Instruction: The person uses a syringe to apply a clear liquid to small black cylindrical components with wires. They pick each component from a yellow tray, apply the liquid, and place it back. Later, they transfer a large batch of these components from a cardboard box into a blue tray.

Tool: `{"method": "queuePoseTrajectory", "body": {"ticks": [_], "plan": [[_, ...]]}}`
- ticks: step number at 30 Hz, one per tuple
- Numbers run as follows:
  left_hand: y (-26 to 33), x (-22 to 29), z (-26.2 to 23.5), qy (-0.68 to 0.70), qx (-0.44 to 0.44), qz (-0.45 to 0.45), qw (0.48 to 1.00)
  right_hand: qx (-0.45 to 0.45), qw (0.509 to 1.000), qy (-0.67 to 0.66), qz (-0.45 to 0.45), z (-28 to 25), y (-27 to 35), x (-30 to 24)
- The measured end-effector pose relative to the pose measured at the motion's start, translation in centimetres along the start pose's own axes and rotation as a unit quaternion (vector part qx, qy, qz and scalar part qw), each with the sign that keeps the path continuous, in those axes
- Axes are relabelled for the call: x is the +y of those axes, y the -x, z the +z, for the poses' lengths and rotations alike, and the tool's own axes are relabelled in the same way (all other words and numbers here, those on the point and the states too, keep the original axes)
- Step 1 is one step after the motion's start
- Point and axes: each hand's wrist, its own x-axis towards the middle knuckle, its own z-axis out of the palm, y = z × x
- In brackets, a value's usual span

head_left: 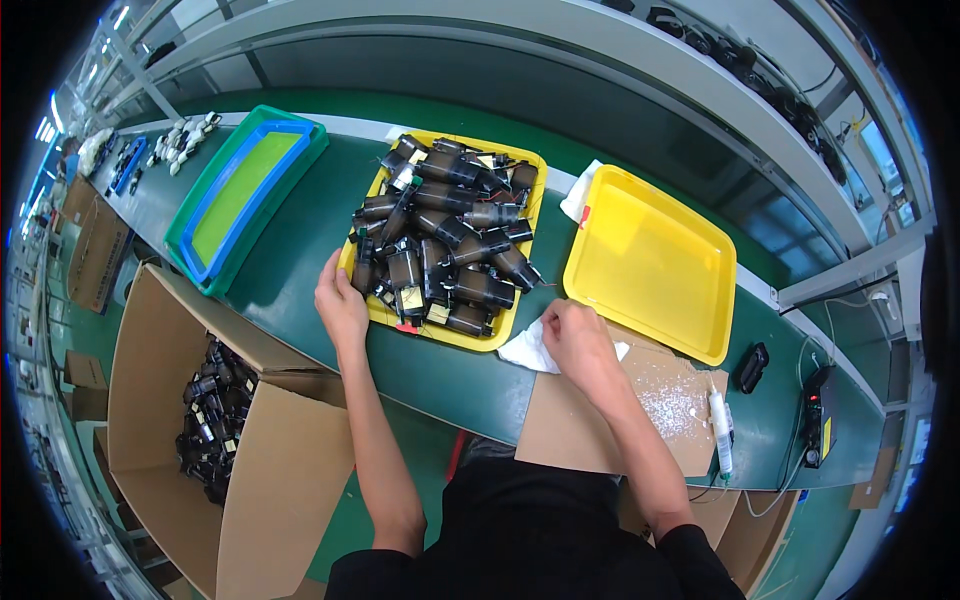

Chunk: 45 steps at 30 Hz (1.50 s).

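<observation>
A yellow tray (536, 205) heaped with dark cylindrical parts (440, 225), some with wires and pale labels, lies on the green bench. At its left rim is my left hand (343, 308), its fingers bent round the edge. Right of this tray, my right hand (580, 342) is closed, with fingertips drawn together over a crumpled white cloth (528, 347). What its fingers hold, if anything, is hidden. Under my right forearm lies a cardboard sheet (560, 420) scattered with white bits. Beyond my right hand sits a second yellow tray (650, 260) with nothing in it.
A green bin (310, 150) with a blue-rimmed tray stands left. Below it, an open cardboard box (290, 490) holds more dark parts. To the right lie a white tube (720, 435), a black object (752, 368) and a cabled black device (815, 415). Metal shelving (620, 35) borders the bench's far side.
</observation>
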Motion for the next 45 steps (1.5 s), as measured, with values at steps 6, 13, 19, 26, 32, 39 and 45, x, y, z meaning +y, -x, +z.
{"method": "queuePoseTrajectory", "body": {"ticks": [6,13,19,26,32,39,45], "plan": [[-0.2,0.3,-0.2,0.028,-0.010,-0.011,0.999,-0.102,0.924,-0.345,0.130,2.5,-1.6,-0.7],[-0.2,1.0,0.3,0.070,0.012,-0.014,0.997,-0.058,0.938,-0.339,0.044,4.9,-1.4,-0.1],[0.0,4.3,-1.0,0.130,0.040,0.005,0.991,-0.021,0.904,-0.426,0.021,4.0,-0.3,-0.9],[-0.1,12.1,-3.3,0.177,0.003,0.031,0.984,0.004,0.813,-0.582,0.022,-1.2,2.6,-4.0],[3.1,17.7,-0.7,0.214,-0.083,0.062,0.971,0.141,0.766,-0.627,0.030,-4.9,7.7,-2.2],[10.4,23.4,3.2,0.291,-0.245,0.072,0.922,0.285,0.742,-0.605,0.046,-9.3,17.0,1.4],[18.4,28.9,5.4,0.279,-0.384,0.132,0.870,0.416,0.701,-0.572,0.096,-11.4,26.6,3.6]]}}
